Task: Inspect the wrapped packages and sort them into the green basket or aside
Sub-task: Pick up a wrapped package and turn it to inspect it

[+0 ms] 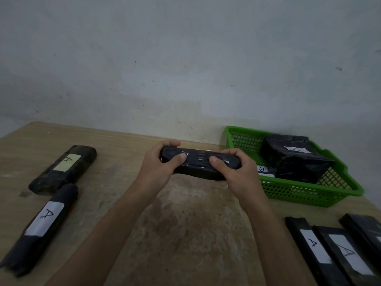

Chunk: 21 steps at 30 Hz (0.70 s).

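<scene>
Item 1: my left hand (pixel 158 164), fingers and thumb curled round the left end of the held package (pixel 201 165), gripping it

Item 2: my right hand (pixel 235 172), wrapped round the right end of the same package, thumb on top

Item 3: held package, black glossy wrap, lying level between my 2 hands over the counter (pixel 185 223), just left of the green basket (pixel 288 190); no label shows on the side facing me

Item 4: green basket, holding 1 large black package (pixel 294 159) marked A

Item 5: 2 labelled packages (pixel 61 168) on the counter to my left; 3 more packages (pixel 348 254) at my right

Risk: the slick wrap could slip as I turn it; a label left unread could send it to the wrong place
</scene>
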Tool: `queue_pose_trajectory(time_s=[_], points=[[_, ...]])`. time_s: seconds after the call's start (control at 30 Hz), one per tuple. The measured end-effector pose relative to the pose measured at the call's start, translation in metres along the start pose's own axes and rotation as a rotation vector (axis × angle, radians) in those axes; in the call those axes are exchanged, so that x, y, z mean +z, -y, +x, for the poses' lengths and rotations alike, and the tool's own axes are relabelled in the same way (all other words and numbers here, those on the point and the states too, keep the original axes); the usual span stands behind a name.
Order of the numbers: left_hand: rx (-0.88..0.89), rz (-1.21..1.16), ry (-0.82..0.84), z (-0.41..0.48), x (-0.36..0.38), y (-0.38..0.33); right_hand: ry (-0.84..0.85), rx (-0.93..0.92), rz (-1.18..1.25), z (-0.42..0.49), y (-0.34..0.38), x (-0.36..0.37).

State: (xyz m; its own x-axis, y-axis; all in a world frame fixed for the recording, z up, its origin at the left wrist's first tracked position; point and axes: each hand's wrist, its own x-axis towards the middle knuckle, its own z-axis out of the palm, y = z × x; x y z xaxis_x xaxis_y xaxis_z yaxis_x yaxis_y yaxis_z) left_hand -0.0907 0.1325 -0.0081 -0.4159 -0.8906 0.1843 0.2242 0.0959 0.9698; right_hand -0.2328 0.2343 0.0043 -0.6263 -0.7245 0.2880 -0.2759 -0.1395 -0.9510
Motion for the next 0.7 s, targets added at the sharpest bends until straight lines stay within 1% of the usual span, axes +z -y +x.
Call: queue_pose_trajectory(time_s=[0.13, 0.23, 0.37, 0.47, 0.53, 0.6, 0.67, 0.7], points=[[-0.065, -0.066, 0.028, 0.001, 0.000, -0.002, 0.016, 0.047, 0.039, -0.001, 0.004, 0.001], [-0.123, -0.112, 0.041, 0.001, -0.001, -0.002, 0.025, 0.056, 0.010, 0.002, 0.004, -0.001], [-0.131, -0.144, 0.005, 0.001, 0.000, -0.001, 0.018, -0.044, -0.099, 0.003, 0.001, -0.004], [-0.166, -0.164, 0.004, 0.002, 0.001, 0.001, -0.012, -0.084, -0.124, 0.003, 0.001, -0.004], [-0.210, -0.220, -0.002, 0.003, 0.003, 0.003, -0.019, -0.040, -0.035, 0.002, 0.003, -0.004], [-0.302, -0.327, 0.015, 0.005, 0.003, 0.006, 0.027, 0.020, 0.148, 0.001, 0.005, -0.005], [-0.409, -0.374, 0.060, 0.004, 0.000, 0.009, 0.113, 0.004, 0.240, 0.001, 0.009, -0.009], [-0.431, -0.330, 0.075, 0.003, -0.002, 0.010, 0.152, -0.044, 0.226, 0.000, 0.011, -0.011]])
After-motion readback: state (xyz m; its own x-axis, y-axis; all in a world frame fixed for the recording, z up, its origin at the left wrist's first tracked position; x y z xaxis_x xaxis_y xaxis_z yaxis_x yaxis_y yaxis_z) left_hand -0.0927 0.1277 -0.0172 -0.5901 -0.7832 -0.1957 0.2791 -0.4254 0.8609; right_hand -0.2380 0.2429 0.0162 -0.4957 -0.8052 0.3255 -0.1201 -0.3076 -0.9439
